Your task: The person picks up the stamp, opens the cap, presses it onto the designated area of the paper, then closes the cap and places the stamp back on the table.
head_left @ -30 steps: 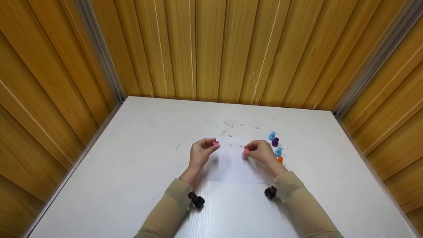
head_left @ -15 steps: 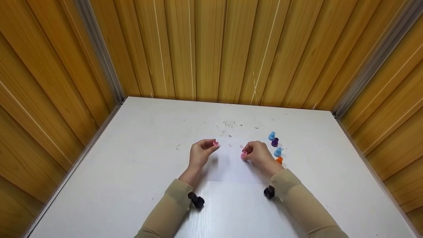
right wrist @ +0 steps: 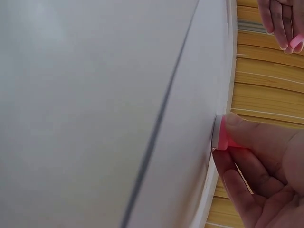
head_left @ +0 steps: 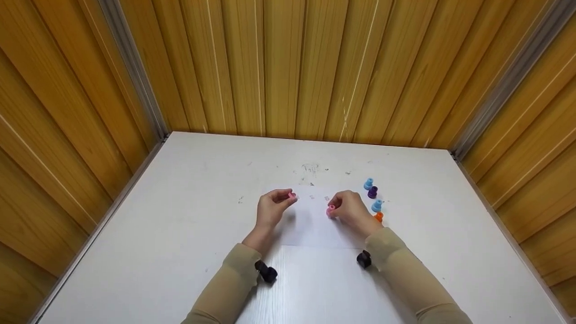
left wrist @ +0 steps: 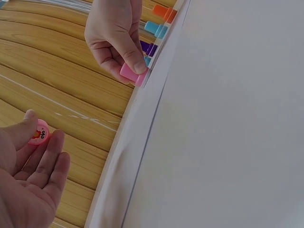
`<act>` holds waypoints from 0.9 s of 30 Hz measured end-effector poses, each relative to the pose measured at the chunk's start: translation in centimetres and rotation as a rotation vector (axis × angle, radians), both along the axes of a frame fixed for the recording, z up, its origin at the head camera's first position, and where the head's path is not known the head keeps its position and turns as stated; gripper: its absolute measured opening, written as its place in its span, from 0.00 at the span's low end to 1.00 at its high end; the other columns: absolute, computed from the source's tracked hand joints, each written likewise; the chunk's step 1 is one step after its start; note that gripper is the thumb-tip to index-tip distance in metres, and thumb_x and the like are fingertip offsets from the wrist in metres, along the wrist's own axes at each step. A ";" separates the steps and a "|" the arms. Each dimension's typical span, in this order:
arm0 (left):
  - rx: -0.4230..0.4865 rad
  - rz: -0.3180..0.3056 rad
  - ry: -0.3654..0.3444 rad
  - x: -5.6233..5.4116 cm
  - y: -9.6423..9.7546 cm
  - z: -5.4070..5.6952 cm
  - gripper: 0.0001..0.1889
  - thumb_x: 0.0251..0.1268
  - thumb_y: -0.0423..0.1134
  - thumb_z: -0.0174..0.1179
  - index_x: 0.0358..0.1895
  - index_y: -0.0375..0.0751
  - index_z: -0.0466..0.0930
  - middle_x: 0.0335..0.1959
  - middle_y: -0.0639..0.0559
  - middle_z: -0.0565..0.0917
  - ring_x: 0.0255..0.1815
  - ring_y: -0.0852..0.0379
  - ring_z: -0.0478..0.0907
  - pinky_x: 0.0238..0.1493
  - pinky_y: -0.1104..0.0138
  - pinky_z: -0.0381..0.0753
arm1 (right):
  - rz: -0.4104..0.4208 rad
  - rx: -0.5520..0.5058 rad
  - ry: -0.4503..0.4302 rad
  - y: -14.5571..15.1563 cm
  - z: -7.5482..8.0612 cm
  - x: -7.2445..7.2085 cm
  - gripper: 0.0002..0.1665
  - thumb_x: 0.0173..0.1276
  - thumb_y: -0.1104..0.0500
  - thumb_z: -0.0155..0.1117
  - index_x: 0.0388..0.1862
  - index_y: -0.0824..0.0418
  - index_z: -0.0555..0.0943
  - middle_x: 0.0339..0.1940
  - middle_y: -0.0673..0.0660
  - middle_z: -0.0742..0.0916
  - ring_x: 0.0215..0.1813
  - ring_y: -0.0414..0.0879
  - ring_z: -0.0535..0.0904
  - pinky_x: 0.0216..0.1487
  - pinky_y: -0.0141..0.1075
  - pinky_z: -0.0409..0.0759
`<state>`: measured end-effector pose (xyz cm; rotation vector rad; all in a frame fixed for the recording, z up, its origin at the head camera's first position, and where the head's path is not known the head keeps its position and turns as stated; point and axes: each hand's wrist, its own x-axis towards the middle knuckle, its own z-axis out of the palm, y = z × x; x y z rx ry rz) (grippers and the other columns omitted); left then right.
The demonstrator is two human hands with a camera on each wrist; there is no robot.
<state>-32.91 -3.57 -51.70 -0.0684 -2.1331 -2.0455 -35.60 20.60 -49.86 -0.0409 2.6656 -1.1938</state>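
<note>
My right hand (head_left: 352,209) pinches a pink toy stamp (right wrist: 222,134) between thumb and fingers. The stamp stands upright with its pale base down on a sheet of white paper (head_left: 306,229). Two small faint prints (head_left: 327,198) show on the paper, just beyond the stamp. Over the paper's left side, my left hand (head_left: 271,208) holds a small pink stamp cap (left wrist: 40,132) by thumb and fingertips. A red and black picture on the cap's round face shows in the left wrist view. The stamp's underside is hidden against the paper.
Right of my right hand stand an orange stamp (head_left: 379,217), two light blue stamps (head_left: 376,205) and a purple stamp (head_left: 372,192). The white table (head_left: 202,180) bears dark scuffs near its back. Wood-patterned walls (head_left: 279,67) enclose it on three sides.
My right hand has come down and slightly left with the pink stamp, onto the paper. My left hand holds the cap in nearly the same place.
</note>
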 end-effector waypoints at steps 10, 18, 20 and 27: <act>0.020 -0.013 0.005 0.0 -0.1 -0.2 0.13 0.59 0.30 0.74 0.47 0.32 0.89 0.41 0.41 0.91 0.41 0.57 0.89 0.46 0.71 0.89 | -0.013 -0.013 -0.027 -0.1 -0.3 -0.1 0.11 0.59 0.69 0.77 0.38 0.58 0.86 0.40 0.57 0.86 0.44 0.50 0.79 0.43 0.32 0.83; -0.016 0.001 -0.003 0.0 -0.2 0.0 0.15 0.59 0.32 0.75 0.48 0.31 0.88 0.42 0.41 0.91 0.42 0.55 0.89 0.47 0.70 0.89 | 0.009 0.002 0.024 -0.1 -0.4 -0.2 0.12 0.56 0.71 0.78 0.35 0.60 0.85 0.36 0.57 0.86 0.40 0.48 0.79 0.39 0.32 0.80; -0.024 -0.002 -0.011 0.0 -0.2 0.0 0.15 0.60 0.32 0.74 0.49 0.30 0.88 0.43 0.42 0.91 0.43 0.55 0.89 0.47 0.70 0.90 | 0.017 0.009 0.014 -0.1 -0.4 -0.2 0.12 0.56 0.71 0.78 0.35 0.60 0.85 0.37 0.57 0.86 0.41 0.49 0.79 0.40 0.32 0.81; -0.012 -0.019 -0.005 0.1 0.1 0.2 0.13 0.60 0.31 0.74 0.48 0.33 0.89 0.43 0.41 0.91 0.43 0.55 0.89 0.48 0.69 0.90 | -0.051 -0.155 0.102 0.3 1.3 -0.3 0.16 0.62 0.62 0.79 0.48 0.62 0.88 0.45 0.58 0.90 0.45 0.46 0.82 0.46 0.28 0.83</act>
